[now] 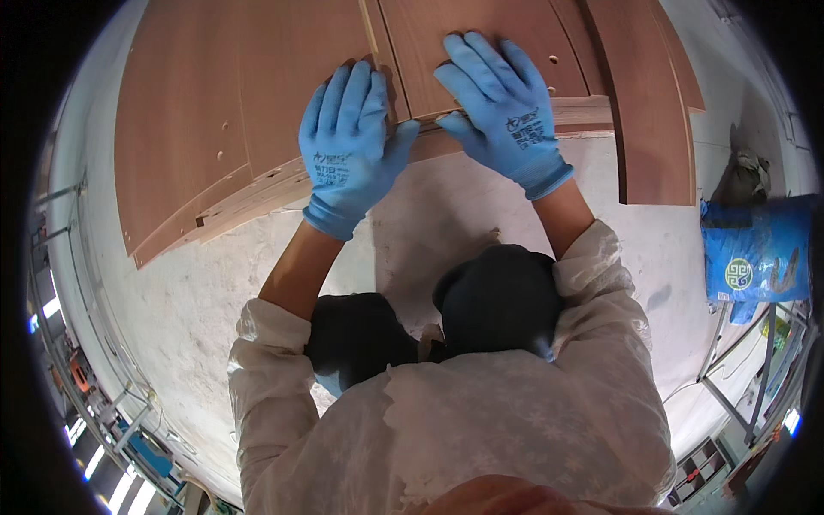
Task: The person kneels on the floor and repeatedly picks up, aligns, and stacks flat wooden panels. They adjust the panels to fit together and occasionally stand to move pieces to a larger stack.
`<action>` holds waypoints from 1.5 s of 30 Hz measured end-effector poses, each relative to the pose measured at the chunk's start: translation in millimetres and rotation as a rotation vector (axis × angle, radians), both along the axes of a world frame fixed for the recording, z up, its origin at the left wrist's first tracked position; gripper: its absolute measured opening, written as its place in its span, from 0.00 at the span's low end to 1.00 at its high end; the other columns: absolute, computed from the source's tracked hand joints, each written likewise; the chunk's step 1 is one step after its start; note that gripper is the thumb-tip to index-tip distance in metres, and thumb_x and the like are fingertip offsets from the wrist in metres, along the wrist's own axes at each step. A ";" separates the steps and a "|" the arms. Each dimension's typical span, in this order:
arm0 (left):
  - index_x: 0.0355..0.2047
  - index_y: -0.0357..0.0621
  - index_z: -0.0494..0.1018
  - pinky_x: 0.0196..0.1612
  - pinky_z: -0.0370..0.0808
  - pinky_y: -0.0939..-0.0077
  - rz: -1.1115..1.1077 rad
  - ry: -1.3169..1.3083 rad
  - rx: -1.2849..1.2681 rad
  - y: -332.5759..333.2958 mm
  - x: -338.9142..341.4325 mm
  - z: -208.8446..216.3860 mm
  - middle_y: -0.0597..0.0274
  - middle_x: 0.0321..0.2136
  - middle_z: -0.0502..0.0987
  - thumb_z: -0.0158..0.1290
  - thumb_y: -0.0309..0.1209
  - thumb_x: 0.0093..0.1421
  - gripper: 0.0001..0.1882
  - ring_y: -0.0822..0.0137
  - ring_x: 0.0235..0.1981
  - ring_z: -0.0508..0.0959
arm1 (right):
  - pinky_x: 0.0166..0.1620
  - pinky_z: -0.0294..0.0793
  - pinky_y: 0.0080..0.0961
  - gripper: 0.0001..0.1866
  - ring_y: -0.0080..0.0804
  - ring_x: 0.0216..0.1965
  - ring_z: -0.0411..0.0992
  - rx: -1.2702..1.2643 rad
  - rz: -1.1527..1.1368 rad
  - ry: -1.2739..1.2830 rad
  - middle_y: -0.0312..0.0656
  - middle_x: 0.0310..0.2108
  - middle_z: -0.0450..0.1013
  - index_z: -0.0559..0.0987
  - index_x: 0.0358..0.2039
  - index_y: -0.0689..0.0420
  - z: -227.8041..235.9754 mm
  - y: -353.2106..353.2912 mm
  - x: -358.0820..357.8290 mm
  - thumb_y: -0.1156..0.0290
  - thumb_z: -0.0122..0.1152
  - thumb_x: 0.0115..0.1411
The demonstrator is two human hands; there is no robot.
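Note:
Both my hands wear blue work gloves and rest on stacked reddish-brown wooden panels. My left hand [348, 137] lies flat near the front edge of the left panel [193, 103], its fingers stretched forward beside a narrow strip of wood [382, 51]. On the panel to the right [481, 26], my right hand [502, 107] is spread out, its thumb at the front edge. Between the two thumbs a small gap shows the panel's edge. Small round holes are drilled in the panels. Neither hand grips anything.
A long board [648, 112] juts toward me at the right, past the stack's front edge. Further right hangs or lies a blue printed bag [760, 253] by metal framing. A dark bundle [745, 176] sits behind it. Pale floor [223, 343] surrounds my knees.

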State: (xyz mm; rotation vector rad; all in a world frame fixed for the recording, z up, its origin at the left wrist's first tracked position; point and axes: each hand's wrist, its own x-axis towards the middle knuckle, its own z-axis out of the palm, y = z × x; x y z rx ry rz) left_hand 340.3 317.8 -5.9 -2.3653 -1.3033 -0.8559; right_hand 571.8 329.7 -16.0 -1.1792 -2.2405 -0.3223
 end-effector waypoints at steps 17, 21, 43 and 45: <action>0.62 0.53 0.77 0.68 0.67 0.53 -0.065 0.060 -0.030 0.9 5.4 2.4 0.59 0.63 0.75 0.63 0.34 0.56 0.30 0.54 0.64 0.74 | 0.73 0.56 0.47 0.31 0.42 0.70 0.63 -0.085 -0.025 -0.003 0.41 0.68 0.68 0.78 0.59 0.49 22.6 -9.9 10.7 0.50 0.69 0.58; 0.62 0.54 0.77 0.68 0.68 0.54 -0.047 0.060 -0.018 1.4 6.0 1.7 0.59 0.62 0.76 0.62 0.35 0.58 0.29 0.55 0.64 0.74 | 0.72 0.58 0.46 0.33 0.42 0.70 0.64 -0.091 -0.269 -0.133 0.40 0.68 0.69 0.77 0.61 0.49 52.1 -32.0 52.1 0.50 0.72 0.57; 0.60 0.52 0.79 0.75 0.54 0.51 -0.329 -0.064 -0.292 17.3 90.0 45.1 0.58 0.65 0.74 0.59 0.34 0.61 0.25 0.53 0.71 0.66 | 0.64 0.69 0.27 0.25 0.29 0.61 0.73 -0.387 -0.523 0.496 0.43 0.59 0.78 0.77 0.64 0.55 23.7 21.0 353.8 0.55 0.59 0.72; 0.59 0.52 0.80 0.73 0.57 0.52 -0.307 -0.057 -0.204 29.1 122.7 39.6 0.60 0.64 0.74 0.59 0.43 0.62 0.25 0.53 0.69 0.68 | 0.63 0.70 0.27 0.25 0.29 0.60 0.74 -0.407 -0.590 0.568 0.43 0.59 0.78 0.78 0.63 0.54 16.1 26.6 362.2 0.55 0.60 0.71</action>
